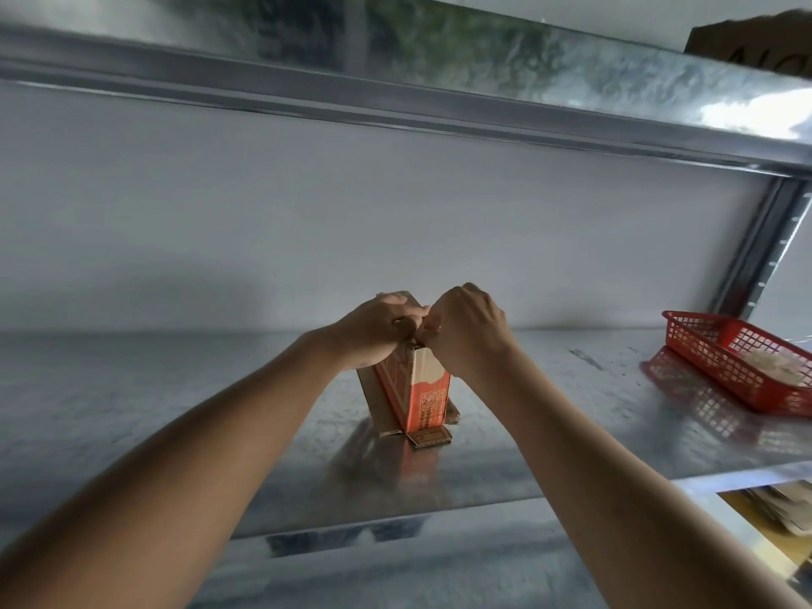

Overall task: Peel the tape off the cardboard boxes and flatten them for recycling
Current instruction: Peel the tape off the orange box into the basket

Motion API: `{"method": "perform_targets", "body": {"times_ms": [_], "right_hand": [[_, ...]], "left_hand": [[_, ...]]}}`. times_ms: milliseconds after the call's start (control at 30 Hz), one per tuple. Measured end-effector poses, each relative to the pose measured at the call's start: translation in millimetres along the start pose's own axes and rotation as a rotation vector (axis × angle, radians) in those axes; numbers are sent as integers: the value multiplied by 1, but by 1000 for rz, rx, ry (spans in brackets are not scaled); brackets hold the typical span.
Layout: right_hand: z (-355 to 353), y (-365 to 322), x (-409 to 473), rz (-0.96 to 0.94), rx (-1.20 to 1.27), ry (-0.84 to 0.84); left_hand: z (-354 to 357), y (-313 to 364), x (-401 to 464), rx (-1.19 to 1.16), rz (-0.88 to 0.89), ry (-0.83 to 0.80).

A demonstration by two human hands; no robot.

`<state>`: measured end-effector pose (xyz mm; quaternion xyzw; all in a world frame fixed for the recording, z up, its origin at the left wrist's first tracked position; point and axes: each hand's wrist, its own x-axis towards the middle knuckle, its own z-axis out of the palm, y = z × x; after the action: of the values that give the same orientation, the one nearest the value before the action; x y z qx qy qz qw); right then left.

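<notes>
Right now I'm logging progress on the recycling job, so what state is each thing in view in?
cardboard box: standing on end on the metal shelf, not flattened, bottom flaps splayed open.
left hand: grips the box's top edge.
right hand: pinches at the box's top; tape itself too small to tell.
red basket: upright on the shelf, holds something pale.

A single head-worn camera looked forward and slightly down along both forearms, close over a metal shelf [571,432], facing the far wall beneath an upper shelf [395,94].
</notes>
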<state>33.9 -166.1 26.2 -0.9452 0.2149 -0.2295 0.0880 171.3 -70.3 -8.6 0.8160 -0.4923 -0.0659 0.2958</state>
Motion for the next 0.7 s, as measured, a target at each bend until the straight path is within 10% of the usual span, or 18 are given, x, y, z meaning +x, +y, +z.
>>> {"method": "perform_targets", "body": {"times_ms": [300,700], "right_hand": [[-11,20,-15,168,840,229],[7,67,-30,331,814,462]], "left_hand": [[-3,6,1,27,37,-38],[32,24,37,-168,110,-1]]}}
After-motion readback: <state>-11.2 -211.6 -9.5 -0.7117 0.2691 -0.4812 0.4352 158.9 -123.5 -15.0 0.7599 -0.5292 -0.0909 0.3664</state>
